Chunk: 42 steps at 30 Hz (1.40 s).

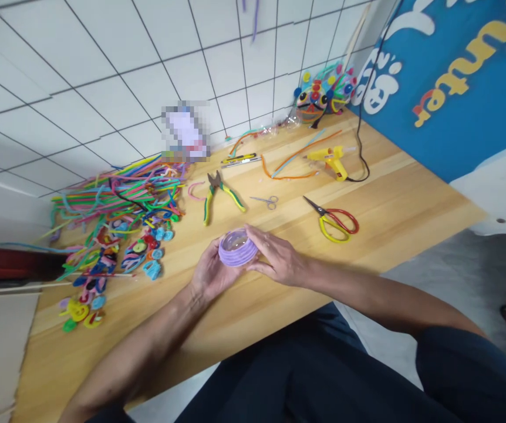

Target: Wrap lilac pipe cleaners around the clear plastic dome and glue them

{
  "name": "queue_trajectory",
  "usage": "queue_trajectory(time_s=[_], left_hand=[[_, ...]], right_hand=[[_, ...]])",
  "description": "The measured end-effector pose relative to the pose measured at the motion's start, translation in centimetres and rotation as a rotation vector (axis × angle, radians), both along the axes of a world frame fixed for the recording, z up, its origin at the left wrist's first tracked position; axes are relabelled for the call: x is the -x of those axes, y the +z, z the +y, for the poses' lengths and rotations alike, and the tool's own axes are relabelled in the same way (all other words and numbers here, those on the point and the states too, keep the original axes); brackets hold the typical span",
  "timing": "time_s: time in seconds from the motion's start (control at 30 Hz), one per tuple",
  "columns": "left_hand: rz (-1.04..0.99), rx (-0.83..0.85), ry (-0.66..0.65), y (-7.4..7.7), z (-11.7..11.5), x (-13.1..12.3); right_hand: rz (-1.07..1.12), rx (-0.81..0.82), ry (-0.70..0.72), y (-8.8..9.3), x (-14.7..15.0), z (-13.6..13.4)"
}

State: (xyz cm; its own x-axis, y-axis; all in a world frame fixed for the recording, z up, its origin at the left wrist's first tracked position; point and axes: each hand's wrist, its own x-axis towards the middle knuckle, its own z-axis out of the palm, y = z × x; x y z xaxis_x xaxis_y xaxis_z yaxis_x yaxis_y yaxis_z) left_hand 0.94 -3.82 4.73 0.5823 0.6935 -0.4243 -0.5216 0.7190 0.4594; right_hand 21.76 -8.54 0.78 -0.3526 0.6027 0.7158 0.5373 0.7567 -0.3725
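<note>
One round, purple, fuzzy coil [239, 257] sits held between the cupped left hand [211, 271] and the pressing right hand [279, 258]. Beyond the grip lie metal pliers with yellow-and-green handles [215, 181].

A squat, round purple coil [238, 256], its side built of strands wound in stacked rows around a clear, shiny inside, is held just below the centre of the frame, its round opening facing up and its banded wall turned toward the bottom edge.
</note>
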Motion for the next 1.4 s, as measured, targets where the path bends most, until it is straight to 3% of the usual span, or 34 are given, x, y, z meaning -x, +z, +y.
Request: queue_trajectory(time_s=[0.2, 0.43, 0.63, 0.97, 1.07, 1.2, 1.4], left_hand=[[0.043, -0.024, 0.048, 0.3, 0.3, 0.0], [-0.006, -0.01, 0.01, 0.4, -0.3, -0.2], [-0.024, -0.066, -0.034, 0.1, -0.4, -0.2], [0.05, -0.037, 0.024, -0.4, -0.4, -0.2], [0.19, -0.207, 0.113, -0.4, -0.1, -0.1], [0.491, -0.612, 0.237, -0.8, 0.2, 0.6], [0.636, -0.918, 0.183, -1.6, 0.0, 0.9]], right_hand=[[-0.024, -0.007, -0.024, 0.4, -0.4, 0.5], [-0.031, -0.16, -0.057, 0.8, 0.0, 0.1], [0.032, -0.115, -0.049, 1.2, -0.2, 0.2], [0.046, -0.146, 0.013, 0.3, -0.2, 0.2], [0.09, 0.011, -0.002, 0.5, -0.9, 0.2], [0.082, 0.185, -0.082, 0.4, -1.6, 0.4], [0.033, 0.182, -0.043, 0.4, -1.4, 0.5]])
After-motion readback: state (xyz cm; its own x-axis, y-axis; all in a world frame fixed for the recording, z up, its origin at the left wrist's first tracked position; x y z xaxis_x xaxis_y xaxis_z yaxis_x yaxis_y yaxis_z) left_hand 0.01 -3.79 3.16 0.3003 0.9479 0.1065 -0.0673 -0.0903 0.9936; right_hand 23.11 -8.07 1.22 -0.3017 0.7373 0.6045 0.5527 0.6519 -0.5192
